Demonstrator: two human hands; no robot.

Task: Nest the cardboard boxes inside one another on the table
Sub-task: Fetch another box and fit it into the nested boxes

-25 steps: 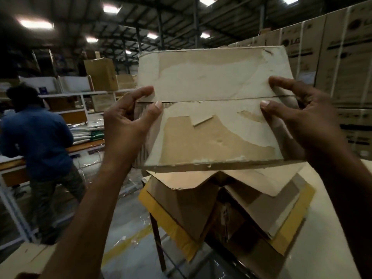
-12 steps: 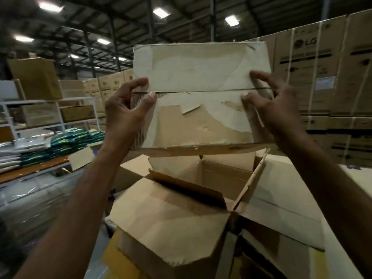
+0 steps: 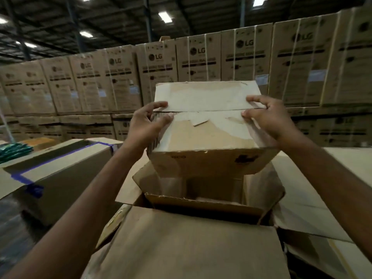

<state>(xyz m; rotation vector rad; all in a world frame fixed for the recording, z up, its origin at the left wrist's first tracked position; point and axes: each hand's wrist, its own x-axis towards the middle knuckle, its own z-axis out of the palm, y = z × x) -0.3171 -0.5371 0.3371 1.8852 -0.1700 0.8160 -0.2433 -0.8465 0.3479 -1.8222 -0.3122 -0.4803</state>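
1. The small box sits in the centre of the frame, closed side up and tilted a little toward the camera. It is held above the mouth of the big open box below it.
2. The left hand grips the small box's upper left edge, with fingers curled over the top and thumb pressed on the near face.
3. The right hand grips the upper right edge the same way, with bent fingers on the top seam.
4. The small box's bottom edge is level with the big box's raised side flaps, so it looks to be just entering and is not yet seated.
5. The big box's near flap lies folded out toward the camera at lower centre. A second cardboard rim shows inside the opening, perhaps a box already nested, though I cannot tell for sure.
6. Still to do, as I judge it: lower the small box fully in and let go.
7. A long box with blue tape lies at middle left, apart from the nest. Whether it belongs to the job is unclear.
8. Stacked cartons fill the upper background.
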